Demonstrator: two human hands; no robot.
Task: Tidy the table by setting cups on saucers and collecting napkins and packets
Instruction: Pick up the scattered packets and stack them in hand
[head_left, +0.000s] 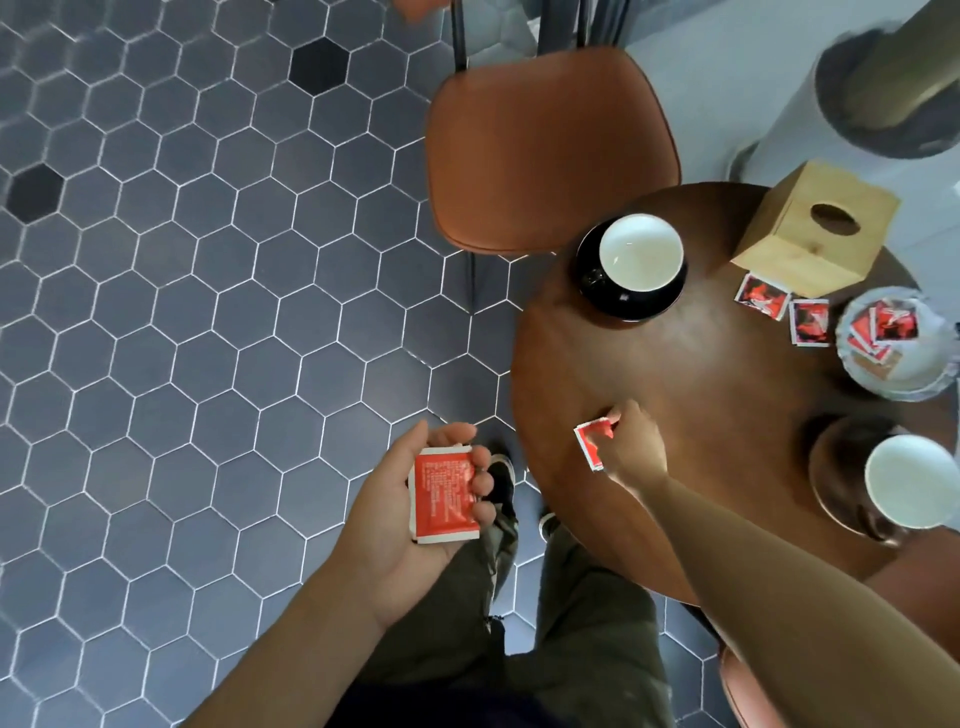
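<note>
Both hands are busy collecting packets, the left hand (415, 493) cupping a red packet (444, 493) off the table (691, 395), the right hand (631, 447) pinching another packet (592, 441) at its near edge, likely bound for the dish (893, 384).

Looks like café seating area. Small round dark-wood table (675, 374); rust-brown upholstered chair (545, 150) pulled up beside it. Floor of grey-blue hexagonal tiles (182, 286), few black ones mixed in. On table: white cups on saucers (631, 270), wooden tissue box (815, 228), glass dish (888, 348) of red sachets, more red sachets (761, 296) loose beside it.
</note>
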